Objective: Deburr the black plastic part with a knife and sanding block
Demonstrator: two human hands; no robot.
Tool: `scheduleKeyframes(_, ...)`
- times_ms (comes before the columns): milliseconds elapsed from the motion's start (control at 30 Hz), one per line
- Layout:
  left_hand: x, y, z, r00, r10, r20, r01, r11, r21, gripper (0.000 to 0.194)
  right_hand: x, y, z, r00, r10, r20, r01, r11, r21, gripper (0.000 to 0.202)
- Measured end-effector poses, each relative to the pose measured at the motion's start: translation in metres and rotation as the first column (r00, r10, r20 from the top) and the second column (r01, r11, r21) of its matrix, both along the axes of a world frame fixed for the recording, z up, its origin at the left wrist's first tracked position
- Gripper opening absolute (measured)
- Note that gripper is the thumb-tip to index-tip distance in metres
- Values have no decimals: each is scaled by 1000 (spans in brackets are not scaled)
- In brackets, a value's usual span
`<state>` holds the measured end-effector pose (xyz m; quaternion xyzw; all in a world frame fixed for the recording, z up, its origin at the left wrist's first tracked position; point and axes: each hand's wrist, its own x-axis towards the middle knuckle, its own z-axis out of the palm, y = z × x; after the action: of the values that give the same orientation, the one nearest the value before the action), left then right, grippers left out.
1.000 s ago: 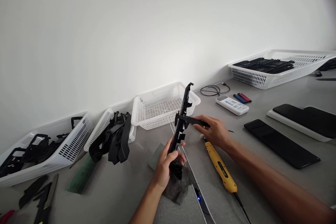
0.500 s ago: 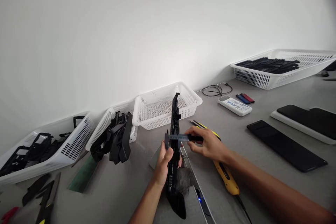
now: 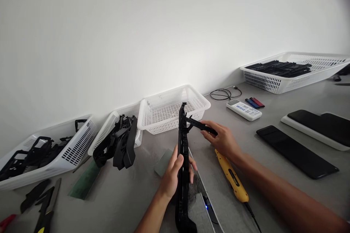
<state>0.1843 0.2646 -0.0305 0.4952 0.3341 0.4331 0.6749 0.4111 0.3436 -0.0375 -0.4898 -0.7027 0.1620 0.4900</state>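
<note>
Upright in front of me stands a long black plastic part (image 3: 182,174), with my left hand (image 3: 175,174) wrapped around its middle. My right hand (image 3: 222,138) grips a dark caliper (image 3: 202,125) by its body. The caliper's jaws point left and lie close to the upper section of the part; whether they touch it I cannot tell. Below my right hand a yellow corded tool (image 3: 232,178) rests on the table. Behind the part lie a metal strip (image 3: 213,213) with a blue light beside it and a grey fuzzy pad (image 3: 194,205).
White baskets with black parts stand at the left (image 3: 78,145), centre left (image 3: 102,134) and far right (image 3: 276,84). Another white basket (image 3: 153,125) sits behind the part. A cable (image 3: 218,94), a white box (image 3: 243,110), a black slab (image 3: 296,153) and a knife (image 3: 51,200) lie around.
The caliper has come off the middle of the black part and tilted, moving up toward its top. The black part has shifted slightly lower in my left hand's grip.
</note>
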Motion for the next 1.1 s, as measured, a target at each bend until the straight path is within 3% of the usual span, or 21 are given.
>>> scheduleKeyframes(133, -1, -1, 1, 999, 18, -41, -18, 1000, -13, 76, 2, -1, 3, 1000, 8, -8, -8, 1000, 1, 28)
scheduleKeyframes(300, -1, -2, 2, 994, 71, -85, -77, 994, -75, 78, 2, -2, 6, 1000, -2, -21, 3, 1000, 28, 23)
scheduleKeyframes(533, 5, 4, 7, 973, 215, 87, -201, 969, -143, 57, -5, -7, 5, 997, 69, -21, -67, 995, 79, 16)
scheduleKeyframes(733, 6, 4, 9, 955, 268, 127, -241, 951, -195, 42, -10, -9, -2, 986, 166, 16, -167, 982, 86, 19)
scheduleKeyframes(900, 3, 8, 3, 964, 207, 169, -176, 967, -182, 40, -11, -11, -2, 984, 170, 56, -175, 980, 90, 21)
scheduleKeyframes(1100, -2, 15, -9, 932, 49, 359, 28, 978, -206, 39, -9, -11, 2, 984, 106, 142, -122, 986, 113, 25)
